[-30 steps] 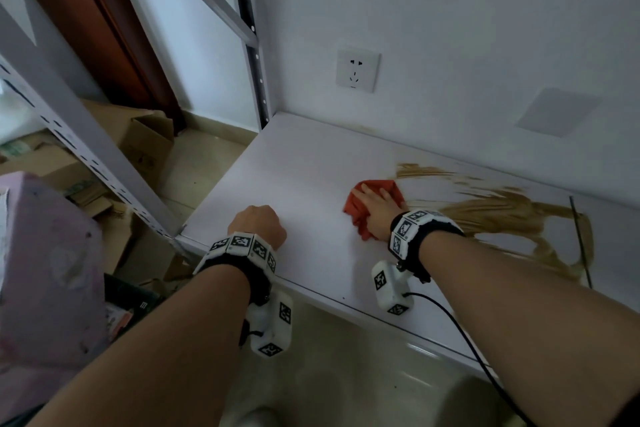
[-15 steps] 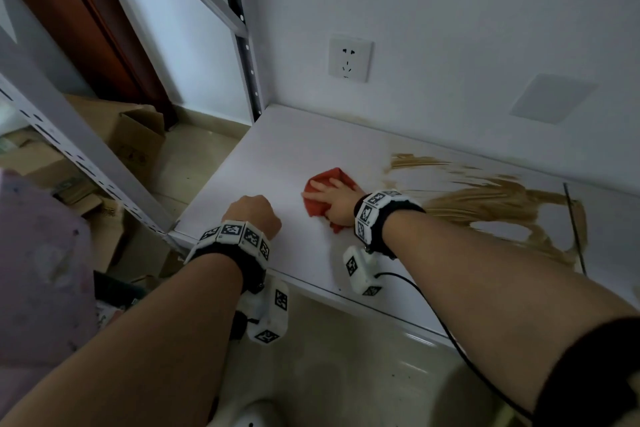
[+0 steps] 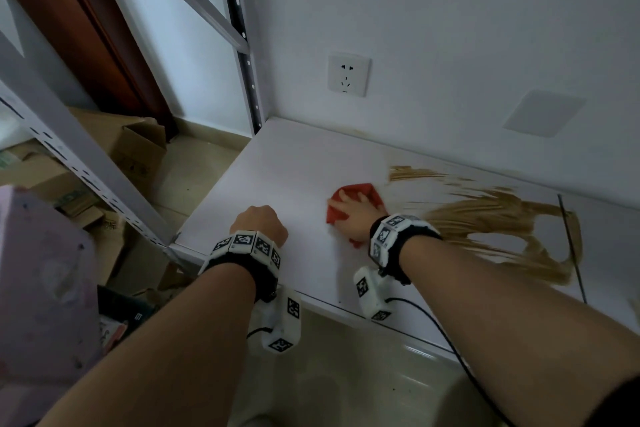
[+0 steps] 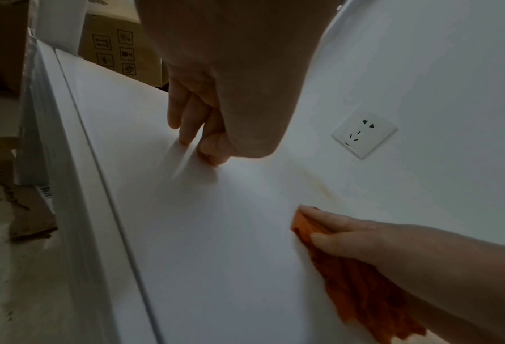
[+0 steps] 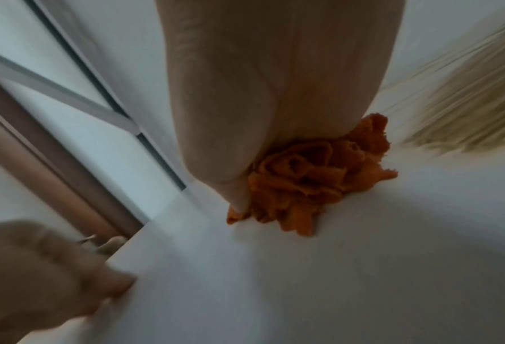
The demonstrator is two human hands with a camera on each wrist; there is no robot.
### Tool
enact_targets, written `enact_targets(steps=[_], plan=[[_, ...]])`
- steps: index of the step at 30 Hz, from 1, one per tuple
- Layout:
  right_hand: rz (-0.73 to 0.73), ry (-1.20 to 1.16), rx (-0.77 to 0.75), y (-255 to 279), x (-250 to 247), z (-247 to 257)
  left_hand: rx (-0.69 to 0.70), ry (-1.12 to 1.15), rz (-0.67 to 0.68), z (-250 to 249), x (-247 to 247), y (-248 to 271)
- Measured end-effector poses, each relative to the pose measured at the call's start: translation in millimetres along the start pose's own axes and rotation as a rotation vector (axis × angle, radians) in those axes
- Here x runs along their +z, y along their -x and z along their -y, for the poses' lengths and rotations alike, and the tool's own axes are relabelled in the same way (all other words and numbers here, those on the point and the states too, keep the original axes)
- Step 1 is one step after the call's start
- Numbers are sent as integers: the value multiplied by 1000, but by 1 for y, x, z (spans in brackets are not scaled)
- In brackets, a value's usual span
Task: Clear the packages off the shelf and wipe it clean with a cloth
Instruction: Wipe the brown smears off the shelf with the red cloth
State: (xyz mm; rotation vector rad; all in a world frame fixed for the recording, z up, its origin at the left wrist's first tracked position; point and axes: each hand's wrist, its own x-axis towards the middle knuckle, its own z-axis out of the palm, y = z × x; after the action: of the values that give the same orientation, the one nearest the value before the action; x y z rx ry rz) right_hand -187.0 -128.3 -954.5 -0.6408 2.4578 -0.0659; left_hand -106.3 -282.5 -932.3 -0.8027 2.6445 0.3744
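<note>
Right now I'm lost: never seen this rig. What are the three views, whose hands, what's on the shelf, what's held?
No robot here: a person works bare-handed, with tagged bands and small cameras on both wrists. The wide picture comes from a head camera looking down; the other two look along each hand.

The white shelf carries a smeared brown stain on its right part. No packages are on it in these views; cardboard boxes sit on the floor to the left.

The right hand lies with flat fingers on an orange-red cloth, pressing it to the shelf just left of the stain. The left hand is curled, holds nothing, and rests its fingertips near the front edge.
</note>
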Motion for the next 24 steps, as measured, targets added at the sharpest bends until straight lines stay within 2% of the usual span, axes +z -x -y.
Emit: enact_targets(steps=[4,8,10,14,18,20,24], plan=[[85,36,-195,9,14,28,7,-15,12,0,-3,1],[92,43,-306,15,13,16,-8,-6,1,0,0,3],[65,18,-259,14,6,0,-13,10,-10,0,1,4],[-5,-35,-35,4,-11,-41,-10,21,-27,0,-1,5],[-103,-258,125,-6,-17,-65,11,1,-25,-2,-2,3],[-138,-307,149,-7,-16,-59,15,-7,-17,-4,-3,2],[-34,-239,39,-3,-8,-16,16,-18,-3,-5,-5,0]])
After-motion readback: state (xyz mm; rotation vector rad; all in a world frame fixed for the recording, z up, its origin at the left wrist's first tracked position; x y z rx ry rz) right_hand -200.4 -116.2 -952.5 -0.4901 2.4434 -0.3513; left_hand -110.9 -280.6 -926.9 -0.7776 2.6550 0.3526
